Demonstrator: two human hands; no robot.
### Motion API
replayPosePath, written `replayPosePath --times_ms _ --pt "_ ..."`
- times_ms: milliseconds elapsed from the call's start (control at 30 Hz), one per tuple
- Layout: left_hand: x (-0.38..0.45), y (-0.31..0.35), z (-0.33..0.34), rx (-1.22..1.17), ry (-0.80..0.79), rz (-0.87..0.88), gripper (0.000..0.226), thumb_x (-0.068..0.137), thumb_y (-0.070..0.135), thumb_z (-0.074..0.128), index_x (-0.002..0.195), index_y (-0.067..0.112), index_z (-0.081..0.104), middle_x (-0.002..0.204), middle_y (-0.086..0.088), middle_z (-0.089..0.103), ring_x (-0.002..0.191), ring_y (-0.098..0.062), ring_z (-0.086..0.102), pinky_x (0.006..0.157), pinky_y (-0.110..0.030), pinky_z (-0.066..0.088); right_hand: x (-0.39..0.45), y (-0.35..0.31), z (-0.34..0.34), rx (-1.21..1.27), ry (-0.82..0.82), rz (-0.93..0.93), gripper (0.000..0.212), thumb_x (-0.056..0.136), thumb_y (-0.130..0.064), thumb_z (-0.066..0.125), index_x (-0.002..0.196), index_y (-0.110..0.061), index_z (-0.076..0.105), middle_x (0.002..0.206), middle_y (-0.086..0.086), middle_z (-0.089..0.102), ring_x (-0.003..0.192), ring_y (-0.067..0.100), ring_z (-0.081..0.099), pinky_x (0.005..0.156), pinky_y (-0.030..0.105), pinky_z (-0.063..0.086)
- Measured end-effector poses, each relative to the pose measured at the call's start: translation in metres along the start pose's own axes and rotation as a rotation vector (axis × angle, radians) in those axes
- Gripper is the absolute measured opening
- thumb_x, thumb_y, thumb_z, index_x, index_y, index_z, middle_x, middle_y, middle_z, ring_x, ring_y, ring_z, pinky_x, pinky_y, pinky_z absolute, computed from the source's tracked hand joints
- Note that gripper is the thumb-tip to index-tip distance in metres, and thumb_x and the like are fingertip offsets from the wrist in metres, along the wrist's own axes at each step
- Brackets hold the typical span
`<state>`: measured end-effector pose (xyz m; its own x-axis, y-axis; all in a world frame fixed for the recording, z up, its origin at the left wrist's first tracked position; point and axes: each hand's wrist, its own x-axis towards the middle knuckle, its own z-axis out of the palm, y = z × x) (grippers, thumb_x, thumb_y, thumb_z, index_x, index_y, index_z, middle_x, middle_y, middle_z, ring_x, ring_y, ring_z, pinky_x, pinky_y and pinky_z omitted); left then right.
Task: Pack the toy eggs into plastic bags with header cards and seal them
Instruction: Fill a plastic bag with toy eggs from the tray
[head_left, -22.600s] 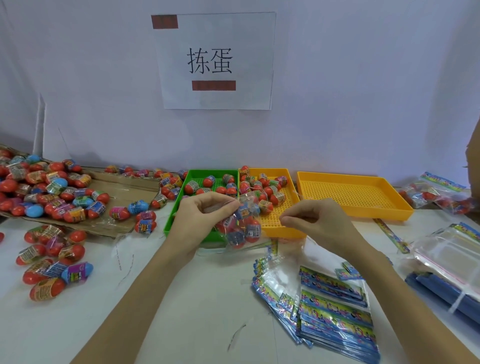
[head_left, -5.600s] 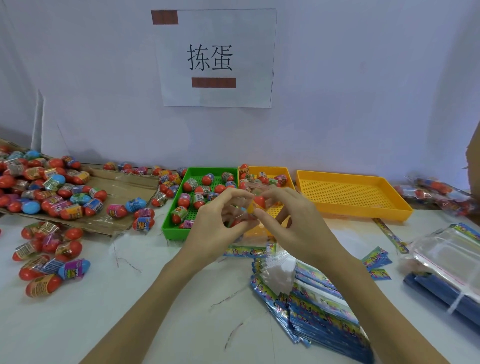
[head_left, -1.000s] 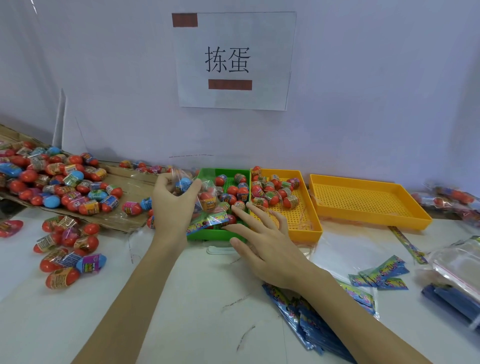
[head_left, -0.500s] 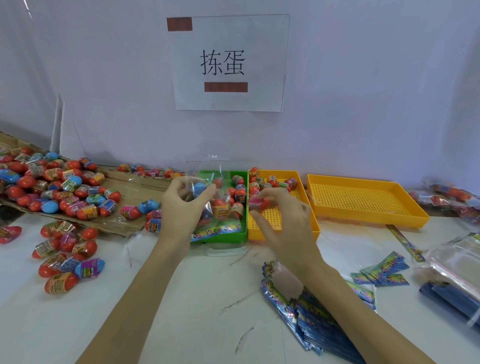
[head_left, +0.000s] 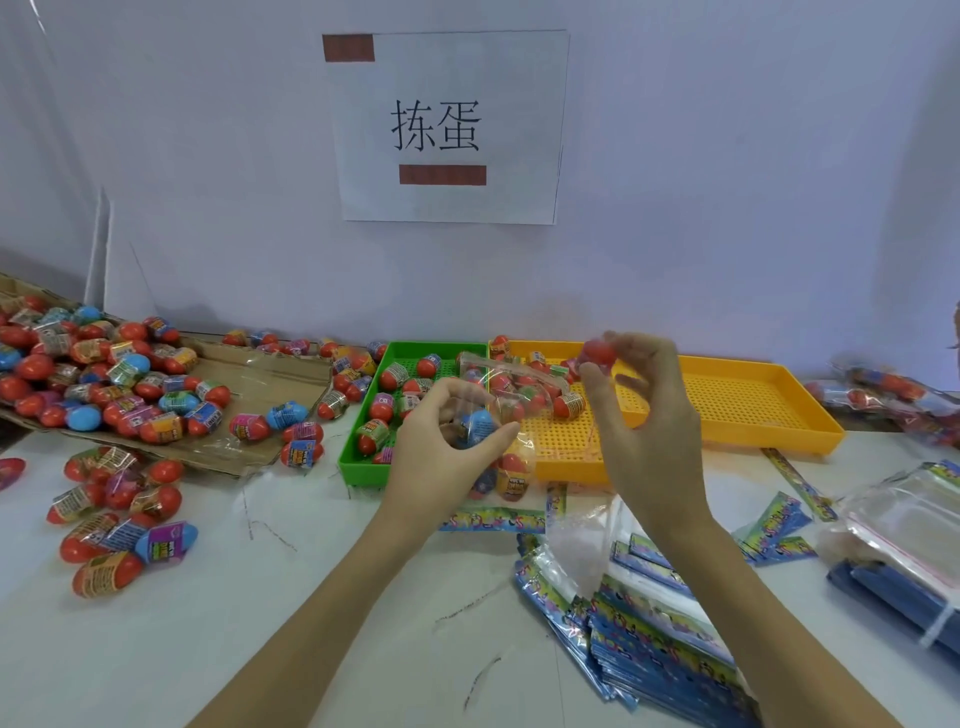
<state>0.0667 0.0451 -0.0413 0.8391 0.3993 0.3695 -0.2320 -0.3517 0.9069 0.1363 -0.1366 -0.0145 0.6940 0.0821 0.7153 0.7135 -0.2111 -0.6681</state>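
The red egg (head_left: 600, 353) at the right hand's (head_left: 647, 415) fingertips is motion-blurred. The left hand (head_left: 447, 447) covers part of the bag (head_left: 511, 410). Filled bags (head_left: 904, 400) at the right edge are blurred and cut off.

A white table (head_left: 260, 649) carries loose toy eggs (head_left: 119, 525), flattened cardboard (head_left: 260, 384), a green tray (head_left: 363, 467), two yellow trays (head_left: 769, 415), stacked header cards (head_left: 660, 649), and what seem filled bags (head_left: 883, 395).

Bright, even, soft light, faint shadows, wide-angle bending at the edges, motion blur at the raised fingertips (head_left: 618, 345)
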Motion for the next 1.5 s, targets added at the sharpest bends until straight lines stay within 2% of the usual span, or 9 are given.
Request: replayPosePath --times_ms 100,233,367,533,833,1000,1133,1267,1500 --pt "-0.003 -0.001 0.004 0.02 -0.001 0.043 0.03 0.084 0.024 0.087 0.103 0.024 0.063 0.093 0.012 0.07 0.082 -0.011 0.073 0.071 -0.03 0.062 0.0 -0.004 -0.002 -0.099 0.03 -0.173 0.025 0.095 -0.026 0.074 0.116 -0.015 0.067 0.108 0.003 0.061 0.097 0.015 0.061 0.082 0.022 0.051" --pt "-0.006 0.0 0.007 0.032 -0.025 0.107 0.03 0.086 0.026 0.085 0.105 0.025 0.063 0.094 0.012 0.07 0.08 -0.011 0.073 0.071 -0.028 0.062 -0.005 -0.006 0.0 -0.112 -0.15 -0.282 0.027 0.096 -0.021 0.072 0.121 -0.012 0.069 0.108 0.0 0.063 0.086 0.012 0.064 0.076 0.023 0.054" --pt "-0.008 0.002 0.008 0.06 -0.033 0.186 0.029 0.086 0.032 0.084 0.107 0.031 0.064 0.101 0.016 0.069 0.087 -0.011 0.07 0.072 -0.025 0.06 -0.007 -0.003 0.002 -0.16 -0.257 -0.282 0.028 0.096 -0.014 0.071 0.124 -0.013 0.07 0.116 0.001 0.065 0.094 0.016 0.066 0.075 0.029 0.059" --pt "-0.008 0.002 0.009 0.085 -0.055 0.191 0.039 0.085 0.039 0.079 0.119 0.028 0.066 0.106 0.016 0.069 0.095 -0.011 0.069 0.079 -0.034 0.062 -0.006 -0.004 0.0 -0.125 -0.304 -0.236 0.029 0.095 -0.008 0.071 0.124 -0.01 0.069 0.115 0.002 0.064 0.095 0.014 0.066 0.07 0.017 0.056" --pt "-0.008 0.001 0.006 0.146 -0.059 0.232 0.04 0.087 0.04 0.076 0.124 0.028 0.067 0.11 0.02 0.068 0.101 -0.004 0.067 0.083 -0.022 0.058 -0.004 -0.001 -0.001 -0.218 -0.376 -0.329 0.033 0.095 -0.007 0.071 0.127 -0.011 0.068 0.117 0.002 0.069 0.095 0.009 0.065 0.08 0.017 0.056" --pt "-0.008 0.005 0.007 0.175 -0.112 0.274 0.044 0.096 0.029 0.069 0.138 0.021 0.063 0.123 0.021 0.064 0.117 0.007 0.059 0.096 -0.013 0.05 -0.003 0.001 -0.004 -0.231 -0.303 -0.196 0.032 0.095 -0.01 0.073 0.126 -0.014 0.067 0.112 -0.001 0.071 0.087 0.007 0.066 0.074 0.009 0.052" --pt "-0.008 0.01 0.006 0.167 -0.153 0.24 0.053 0.098 0.034 0.057 0.148 0.015 0.055 0.127 0.007 0.063 0.115 0.007 0.058 0.095 -0.01 0.046 -0.001 -0.003 -0.006 -0.036 -0.376 -0.02 0.03 0.094 -0.014 0.074 0.121 -0.023 0.068 0.11 -0.011 0.072 0.09 0.007 0.071 0.071 0.02 0.058" --pt "-0.009 0.012 0.006 0.151 -0.155 0.217 0.057 0.096 0.038 0.054 0.149 0.016 0.052 0.125 0.011 0.059 0.114 0.015 0.053 0.093 -0.006 0.045 0.001 -0.003 -0.008 0.112 -0.504 0.139 0.027 0.095 -0.016 0.073 0.121 -0.022 0.069 0.106 -0.01 0.074 0.095 0.01 0.072 0.077 0.028 0.061" --pt "-0.01 0.009 0.006 0.135 -0.208 0.19 0.049 0.096 0.042 0.058 0.143 0.029 0.055 0.129 0.012 0.061 0.119 0.017 0.051 0.094 -0.004 0.042 0.004 0.002 -0.014 0.071 -0.61 0.175 0.03 0.087 -0.023 0.081 0.114 -0.028 0.069 0.1 -0.009 0.072 0.091 0.011 0.068 0.077 0.035 0.06"
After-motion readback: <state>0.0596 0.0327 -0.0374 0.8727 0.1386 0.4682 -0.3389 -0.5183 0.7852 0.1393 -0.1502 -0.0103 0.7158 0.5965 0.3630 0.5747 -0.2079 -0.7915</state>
